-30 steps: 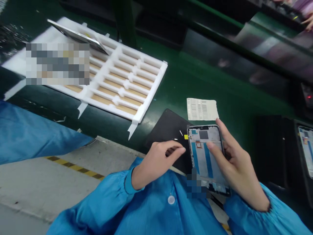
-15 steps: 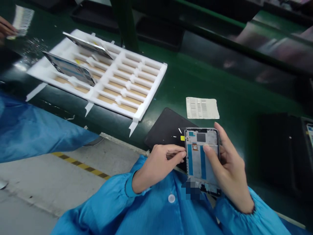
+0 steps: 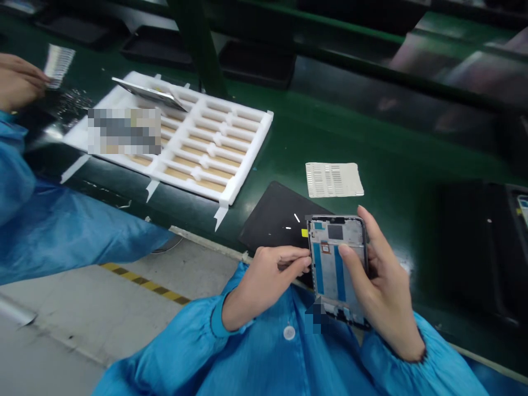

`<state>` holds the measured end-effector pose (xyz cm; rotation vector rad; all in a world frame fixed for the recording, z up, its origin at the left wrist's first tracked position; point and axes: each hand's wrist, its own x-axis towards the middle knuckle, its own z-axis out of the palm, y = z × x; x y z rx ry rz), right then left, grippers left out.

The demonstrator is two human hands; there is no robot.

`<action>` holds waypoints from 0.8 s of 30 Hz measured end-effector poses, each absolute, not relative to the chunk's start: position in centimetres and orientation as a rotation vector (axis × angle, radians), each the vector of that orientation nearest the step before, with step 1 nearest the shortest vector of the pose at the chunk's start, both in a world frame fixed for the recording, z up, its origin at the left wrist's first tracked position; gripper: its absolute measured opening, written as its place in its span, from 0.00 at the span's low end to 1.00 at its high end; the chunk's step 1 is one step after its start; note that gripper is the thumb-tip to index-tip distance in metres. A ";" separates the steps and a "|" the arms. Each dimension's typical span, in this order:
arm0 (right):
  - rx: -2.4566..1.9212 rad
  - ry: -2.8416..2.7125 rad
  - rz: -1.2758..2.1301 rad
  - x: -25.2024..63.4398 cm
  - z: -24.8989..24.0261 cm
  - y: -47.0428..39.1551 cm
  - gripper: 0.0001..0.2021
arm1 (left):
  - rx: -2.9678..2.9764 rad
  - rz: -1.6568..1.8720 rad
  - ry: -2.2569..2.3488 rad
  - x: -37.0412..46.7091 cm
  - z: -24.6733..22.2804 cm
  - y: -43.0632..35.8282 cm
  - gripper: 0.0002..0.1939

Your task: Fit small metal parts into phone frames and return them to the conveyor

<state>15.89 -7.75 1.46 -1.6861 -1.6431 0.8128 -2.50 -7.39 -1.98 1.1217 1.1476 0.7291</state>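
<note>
My right hand (image 3: 383,280) grips an open phone frame (image 3: 330,286) along its right side, thumb across the inner face and fingers behind. The frame is grey with two blue strips, a dark square and a small copper-coloured connector; a yellow tab (image 3: 304,232) sticks out at its upper left. At the frame's left edge, my left hand (image 3: 276,275) pinches thumb and fingers together; whatever lies between them is too small to make out. Beneath both is a black mat (image 3: 268,220) with tiny white strips on it. A cream sheet with rows of small strips (image 3: 335,180) lies beyond.
A white foam rack (image 3: 251,159) taped to the green bench holds a tilted phone part (image 3: 148,92); another area there is blurred. At left, a co-worker's hand (image 3: 20,80) holds a similar sheet (image 3: 60,65). Dark trays (image 3: 256,66) stand behind; a black case (image 3: 474,247) is at right.
The view has shifted slightly, and the co-worker's hand and sleeve reach further into view at left. My hands keep nearly the same hold and position at the phone frame.
</note>
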 end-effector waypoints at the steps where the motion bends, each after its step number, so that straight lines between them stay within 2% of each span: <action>1: -1.685 -1.650 0.800 15.9 1.4 -7.8 0.29 | 1.126 0.728 1.151 -2.4 -2.0 -7.5 0.11; 9: -1.690 -1.765 0.596 15.4 1.6 -8.9 0.29 | 1.278 0.722 1.252 -1.8 -2.0 -7.9 0.11; 14: -1.571 -1.976 0.337 14.8 1.8 -9.7 0.35 | 1.499 0.705 1.379 -1.3 -1.6 -8.0 0.10; 24: -1.725 -1.804 0.440 15.4 1.6 -9.8 0.29 | 1.436 0.637 1.232 -1.7 -0.9 -8.0 0.14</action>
